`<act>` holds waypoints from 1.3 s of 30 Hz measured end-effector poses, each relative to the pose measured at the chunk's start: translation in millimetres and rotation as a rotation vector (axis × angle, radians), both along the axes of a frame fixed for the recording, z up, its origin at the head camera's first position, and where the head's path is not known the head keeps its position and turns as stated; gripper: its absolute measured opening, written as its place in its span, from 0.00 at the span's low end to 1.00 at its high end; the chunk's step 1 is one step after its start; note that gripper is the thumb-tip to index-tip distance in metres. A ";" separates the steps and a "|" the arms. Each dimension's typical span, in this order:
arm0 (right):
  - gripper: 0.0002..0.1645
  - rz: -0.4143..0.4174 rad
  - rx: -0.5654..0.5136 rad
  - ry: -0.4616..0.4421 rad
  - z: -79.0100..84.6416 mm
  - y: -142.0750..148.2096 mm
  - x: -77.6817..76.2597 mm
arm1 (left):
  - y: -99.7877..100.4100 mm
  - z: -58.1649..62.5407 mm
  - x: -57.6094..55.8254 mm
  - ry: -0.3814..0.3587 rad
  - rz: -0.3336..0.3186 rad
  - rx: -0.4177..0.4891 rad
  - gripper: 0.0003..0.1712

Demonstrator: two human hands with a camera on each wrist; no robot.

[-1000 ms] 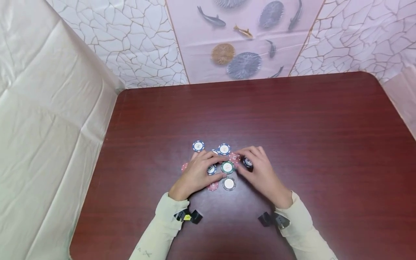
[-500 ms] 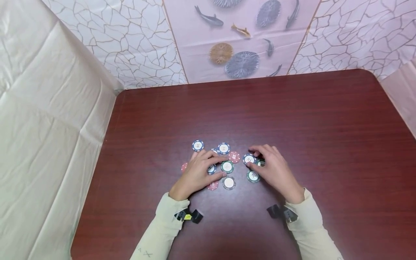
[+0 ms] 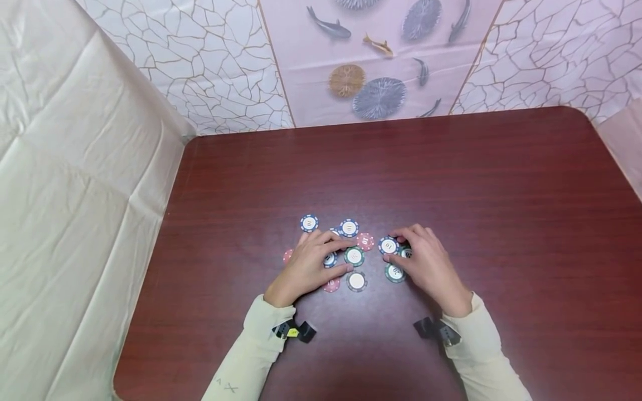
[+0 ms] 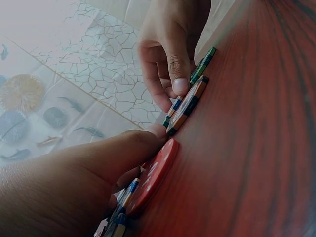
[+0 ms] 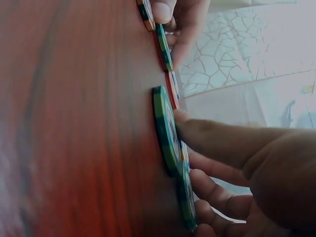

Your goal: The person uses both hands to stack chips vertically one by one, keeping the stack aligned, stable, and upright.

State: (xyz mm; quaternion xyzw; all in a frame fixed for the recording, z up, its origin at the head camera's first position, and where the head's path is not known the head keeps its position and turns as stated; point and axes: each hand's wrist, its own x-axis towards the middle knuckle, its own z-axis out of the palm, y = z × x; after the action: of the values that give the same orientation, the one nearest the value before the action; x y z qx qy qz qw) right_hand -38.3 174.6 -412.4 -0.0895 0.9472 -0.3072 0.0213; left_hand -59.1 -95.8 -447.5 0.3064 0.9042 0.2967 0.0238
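In the head view my left hand [image 3: 307, 268] lies over loose poker chips, its thumb and index finger at opposite edges of a green chip [image 3: 354, 257]. Beneath and beside that hand are a blue chip [image 3: 329, 259], a red chip [image 3: 331, 284] and a grey chip [image 3: 357, 281]. To the right, my right hand [image 3: 432, 270] pinches a blue chip [image 3: 388, 245] by its rim, low at the table. Two green chips, one nearer [image 3: 394, 273] and one partly under the fingers [image 3: 407, 253], touch or adjoin it. My left palm hides some chips.
Behind the left hand lie a blue chip [image 3: 309, 223], another blue chip [image 3: 349, 228] and a red chip [image 3: 365, 241]. The dark red wooden table [image 3: 481, 184] has a patterned cloth [image 3: 426, 61] at its far edge and a pale cloth [image 3: 90, 223] on the left.
My right hand has moved right, away from the red chip, and now has the blue chip at its fingertips. Two green chips beside it are uncovered. My left hand stays put.
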 end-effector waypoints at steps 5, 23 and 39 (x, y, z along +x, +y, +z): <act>0.26 0.012 0.037 0.007 -0.9 -0.7 -2.1 | 0.2 0.4 -1.7 0.004 0.001 0.003 0.28; 0.26 0.096 0.120 0.135 -10.5 2.7 -4.0 | 0.0 -0.4 -1.2 0.018 -0.001 0.009 0.27; 0.28 0.162 0.017 0.170 -7.6 -11.7 2.5 | -0.8 0.6 -1.2 0.013 -0.013 0.009 0.27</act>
State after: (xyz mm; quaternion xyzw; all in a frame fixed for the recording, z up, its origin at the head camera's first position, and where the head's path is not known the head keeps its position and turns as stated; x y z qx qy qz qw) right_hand -35.8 162.9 -419.9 -0.1914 0.9377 -0.2879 -0.0337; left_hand -60.3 -96.6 -446.9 0.3141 0.9011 0.2985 0.0184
